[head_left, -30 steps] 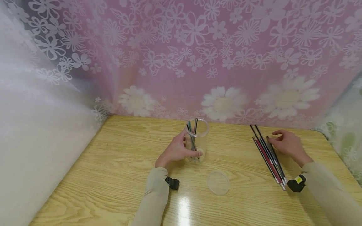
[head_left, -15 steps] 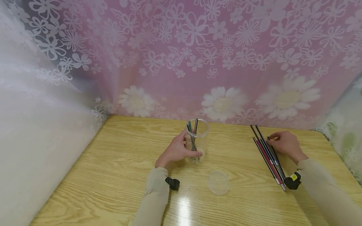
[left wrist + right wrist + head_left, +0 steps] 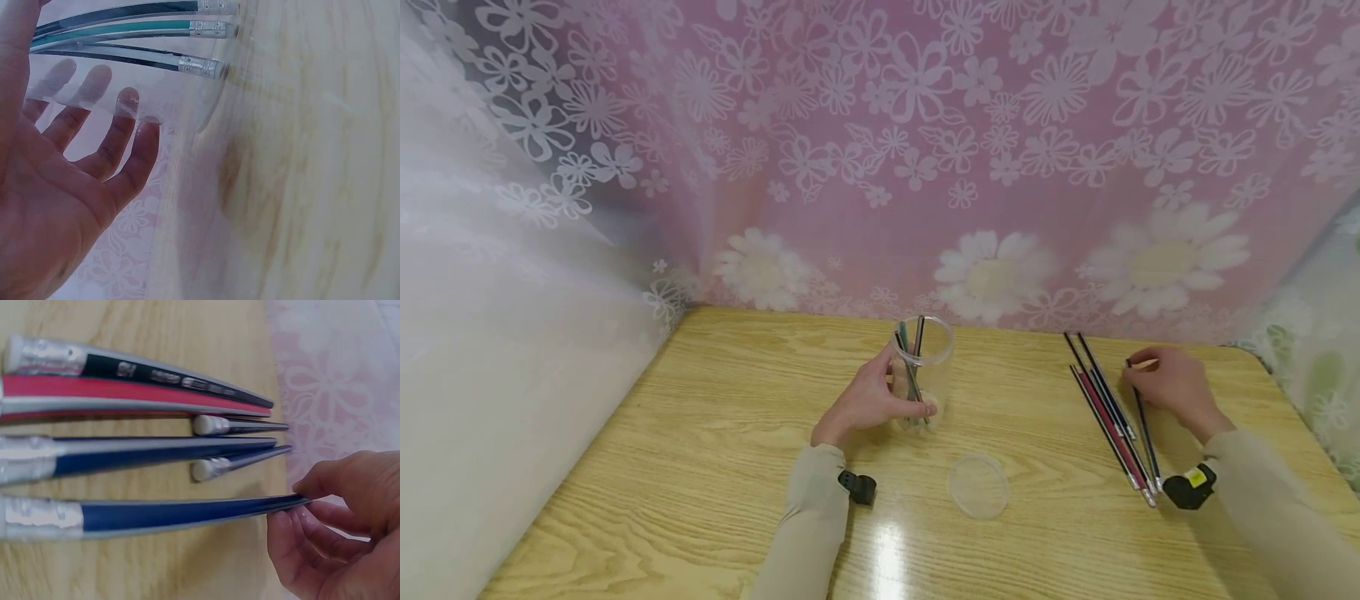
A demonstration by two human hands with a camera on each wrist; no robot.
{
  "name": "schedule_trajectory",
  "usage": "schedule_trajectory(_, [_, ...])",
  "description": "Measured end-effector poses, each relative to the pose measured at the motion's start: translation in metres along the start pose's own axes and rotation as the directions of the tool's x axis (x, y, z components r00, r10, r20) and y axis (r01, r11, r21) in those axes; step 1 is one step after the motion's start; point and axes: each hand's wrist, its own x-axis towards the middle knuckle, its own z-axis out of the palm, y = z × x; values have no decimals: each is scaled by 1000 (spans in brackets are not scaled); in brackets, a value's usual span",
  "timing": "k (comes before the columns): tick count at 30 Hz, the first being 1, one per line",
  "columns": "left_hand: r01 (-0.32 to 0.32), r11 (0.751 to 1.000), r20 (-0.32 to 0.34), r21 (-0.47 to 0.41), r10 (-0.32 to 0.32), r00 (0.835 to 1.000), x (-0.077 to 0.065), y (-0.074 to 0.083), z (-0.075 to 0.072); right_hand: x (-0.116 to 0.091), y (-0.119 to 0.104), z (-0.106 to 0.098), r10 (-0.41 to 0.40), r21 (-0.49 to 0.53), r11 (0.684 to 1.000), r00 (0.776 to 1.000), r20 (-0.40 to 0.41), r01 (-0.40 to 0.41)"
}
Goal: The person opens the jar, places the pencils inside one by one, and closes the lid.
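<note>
My left hand (image 3: 872, 398) grips a clear plastic jar (image 3: 938, 379) that stands upright with several pencils (image 3: 156, 28) leaning inside, eraser ends down. In the left wrist view the fingers (image 3: 128, 134) curl against the jar's clear wall. At the right, my right hand (image 3: 1172, 387) pinches the far end of a dark blue pencil (image 3: 156, 515) between thumb and fingers. That pencil lies apart from the others, its eraser end toward me. Beside it on the table are several more pencils, among them a red one (image 3: 112, 395) and a black one (image 3: 144, 370).
A round clear lid (image 3: 979, 487) lies flat on the wooden table (image 3: 715, 467), in front of the jar. Behind the table's far edge hangs a pink flowered curtain (image 3: 865, 167); pale sheeting (image 3: 512, 333) covers the left side.
My right hand has pinched the blue pencil and drawn it rightward, away from the other pencils. The left hand and the jar have stayed in place.
</note>
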Motion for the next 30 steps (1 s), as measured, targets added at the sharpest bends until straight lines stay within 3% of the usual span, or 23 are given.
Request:
schedule_trajectory(4, [-5,1000,-6,15,5,1000,0,0,0,-9,-6,-8,1,76,997,1000,-30,1])
schedule_trajectory(14, [-8,999,-25,37,9,1000,0,0,1,-26,-24,-18,-10,78,997,988,-157,22])
schedule_trajectory(18, [-11,999,-25,37,12,1000,0,-1,2,-32,-34,-24,-6,131,991,983,-185,30])
schedule_trajectory(30, [-9,1000,-16,19,9,1000,-1,0,2,-49,-69,-34,-41,259,954,922,-385,151])
